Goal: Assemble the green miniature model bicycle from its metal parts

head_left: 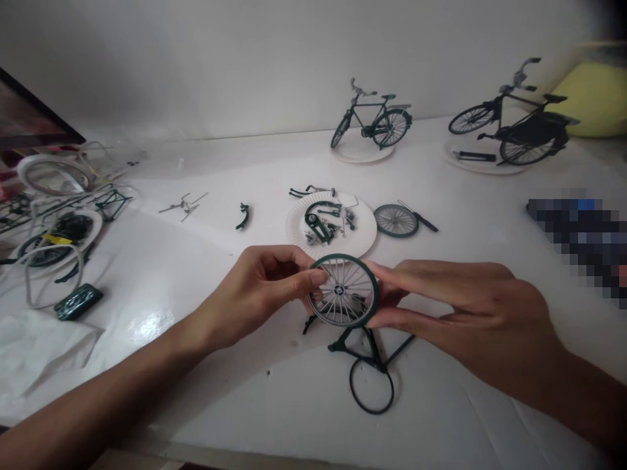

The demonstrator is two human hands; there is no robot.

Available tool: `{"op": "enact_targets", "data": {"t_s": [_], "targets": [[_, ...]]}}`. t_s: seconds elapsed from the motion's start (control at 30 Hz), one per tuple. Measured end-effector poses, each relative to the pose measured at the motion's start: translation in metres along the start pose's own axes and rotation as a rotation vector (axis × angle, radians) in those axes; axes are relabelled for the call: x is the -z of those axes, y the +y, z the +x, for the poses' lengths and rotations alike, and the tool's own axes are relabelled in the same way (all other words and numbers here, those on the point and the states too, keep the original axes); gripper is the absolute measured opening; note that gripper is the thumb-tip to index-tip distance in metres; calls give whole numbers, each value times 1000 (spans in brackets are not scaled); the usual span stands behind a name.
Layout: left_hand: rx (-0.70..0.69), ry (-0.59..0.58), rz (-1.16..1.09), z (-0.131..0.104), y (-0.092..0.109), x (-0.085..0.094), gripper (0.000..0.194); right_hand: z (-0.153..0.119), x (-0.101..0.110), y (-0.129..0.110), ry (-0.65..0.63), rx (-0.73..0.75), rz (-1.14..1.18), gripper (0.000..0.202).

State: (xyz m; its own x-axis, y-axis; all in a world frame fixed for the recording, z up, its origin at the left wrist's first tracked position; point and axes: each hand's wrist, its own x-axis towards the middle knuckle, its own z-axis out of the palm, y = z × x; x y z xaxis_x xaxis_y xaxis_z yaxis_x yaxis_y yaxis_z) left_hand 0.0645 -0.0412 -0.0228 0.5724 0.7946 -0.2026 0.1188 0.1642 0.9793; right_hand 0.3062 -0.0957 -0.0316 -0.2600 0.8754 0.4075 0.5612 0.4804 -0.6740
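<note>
Between my two hands is a small spoked model bicycle wheel (343, 290) with a dark green tyre, its face turned to me. My left hand (269, 284) pinches the wheel's left rim, the thumb lying over the spokes. On the right side, the fingers and thumb of my right hand (455, 307) grip the tyre's edge. Below the wheel lies a dark green model bike frame (365, 349), partly hidden by the wheel and my right hand. A thin black ring (371, 386) rests at its lower end.
A paper plate (295, 225) holds small green and metal parts, with another spoked wheel (396, 220) to its right. Two model bicycles stand at the back, one green (375, 117), one black (519, 121). A curved green piece (243, 215) and cables (53, 303) lie leftward.
</note>
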Motion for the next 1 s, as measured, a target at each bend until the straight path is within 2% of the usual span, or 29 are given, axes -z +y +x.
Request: {"op": "enact_targets", "data": {"t_s": [0.23, 0.33, 0.47, 0.57, 0.63, 0.73, 0.87, 1.0], "targets": [[-24, 24, -138, 1, 1, -2, 18, 3, -1, -2, 3, 41, -83, 42], [-73, 156, -323, 8, 1, 9, 14, 8, 1, -5, 51, 10, -185, 36], [-170, 380, -504, 18, -1, 37, 8, 26, 4, 0, 93, 57, -296, 15], [-207, 447, -539, 21, -3, 50, 14, 54, 3, 10, -25, 104, -359, 14], [-213, 450, -542, 21, -5, 52, 22, 77, 0, 18, -172, 121, -469, 18], [-223, 444, -545, 20, -5, 50, 24, 111, -11, 29, -322, 185, -606, 27], [-213, 464, -545, 22, -5, 49, 25, 140, -28, 36, -387, 264, -639, 22], [-196, 473, -484, 23, -7, 46, 30, 152, -38, 37, -403, 305, -656, 17]]}}
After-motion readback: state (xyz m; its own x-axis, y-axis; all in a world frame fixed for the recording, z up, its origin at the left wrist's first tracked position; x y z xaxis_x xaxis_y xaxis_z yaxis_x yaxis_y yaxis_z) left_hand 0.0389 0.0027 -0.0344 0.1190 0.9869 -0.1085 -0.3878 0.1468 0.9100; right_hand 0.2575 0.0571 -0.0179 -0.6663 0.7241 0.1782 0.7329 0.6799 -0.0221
